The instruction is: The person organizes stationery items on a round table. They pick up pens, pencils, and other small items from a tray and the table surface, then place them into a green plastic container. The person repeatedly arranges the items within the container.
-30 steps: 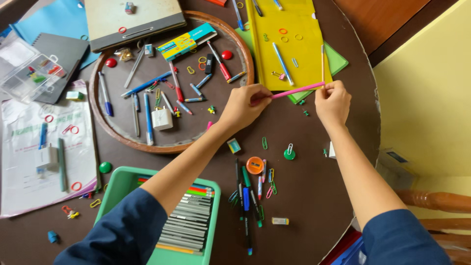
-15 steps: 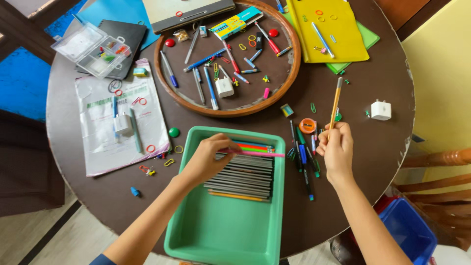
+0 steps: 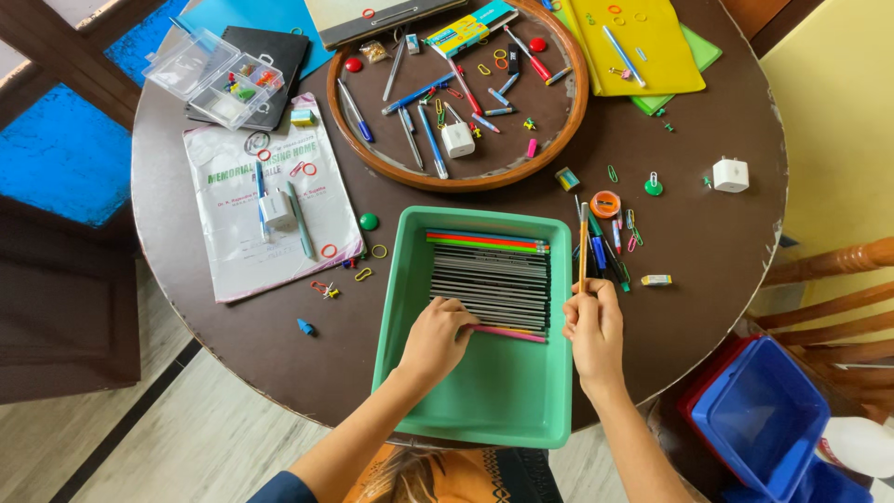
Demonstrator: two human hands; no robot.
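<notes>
Head view, looking straight down on a round dark table point(image 3: 708, 251). Left hand point(image 3: 436, 337) sits inside the green tray point(image 3: 475, 401) at the table's near edge, fingers curled down onto a pink pencil point(image 3: 510, 333), pressing it in as the nearest piece of a tidy row of pencils point(image 3: 489, 279). That row runs from the tray's far wall toward the near side, mostly dark ones, with red, green and orange at the far end. Right hand point(image 3: 596, 331) hovers just beside the tray's right wall, fingers pinched shut around an orange pencil point(image 3: 584, 247) that points away toward the far edge, over a loose bunch of pens point(image 3: 605, 256) and an orange tape roll point(image 3: 605, 204).

By my reading, the step is laying the pink one flat against the row; it looks close to seated. The orange pencil seems next in line, and it would need turning crosswise to match the row, then setting down just nearer than the pink.

Farther back, a round wooden tray point(image 3: 559, 140) holds pens, clips and a white charger block point(image 3: 457, 140). A yellow folder point(image 3: 643, 47) lies at the far right edge, a printed plastic sleeve point(image 3: 251, 242) at the left, a second white plug point(image 3: 731, 174) alone on the right.
</notes>
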